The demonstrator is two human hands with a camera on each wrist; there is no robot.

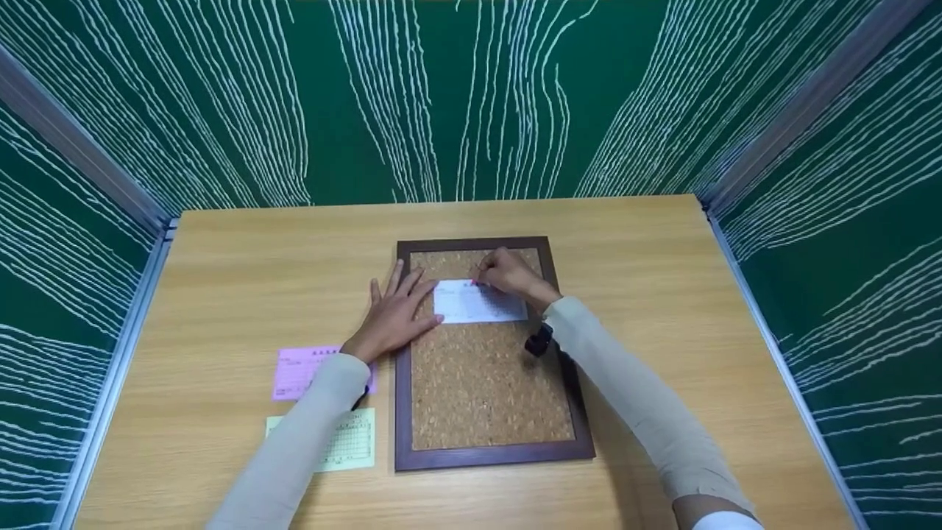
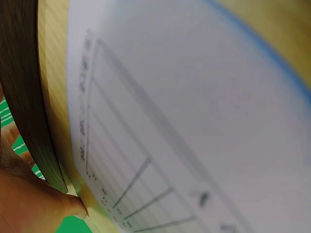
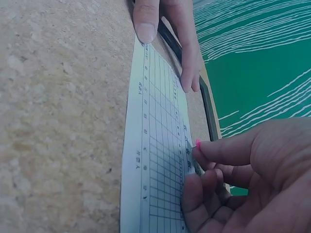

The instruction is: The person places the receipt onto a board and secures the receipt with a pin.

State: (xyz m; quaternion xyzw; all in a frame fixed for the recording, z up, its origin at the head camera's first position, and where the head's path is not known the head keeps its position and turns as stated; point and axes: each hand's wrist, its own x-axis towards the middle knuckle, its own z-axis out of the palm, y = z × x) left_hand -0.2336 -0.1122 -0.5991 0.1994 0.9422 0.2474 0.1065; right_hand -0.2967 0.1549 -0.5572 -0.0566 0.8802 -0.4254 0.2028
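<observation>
A printed white form (image 1: 471, 305) lies across the upper part of a cork board (image 1: 486, 390) in a dark wooden frame. My left hand (image 1: 394, 316) is spread over the frame's left side, its thumb and a fingertip touching the form's left end. At the form's top edge my right hand (image 1: 508, 272) pinches a small pink push pin (image 3: 198, 143) between thumb and forefinger; the other fingers curl against the paper. Whether the pin's point is in the cork cannot be seen. The left wrist view shows the left thumb (image 2: 73, 206) beside a blurred printed sheet (image 2: 194, 97).
Left of the board, a purple printed slip (image 1: 298, 372) and a green one (image 1: 353, 445) lie on the wooden table (image 1: 221, 294), both partly under the left forearm. Green panels with white wavy lines (image 1: 368, 96) enclose the back and sides.
</observation>
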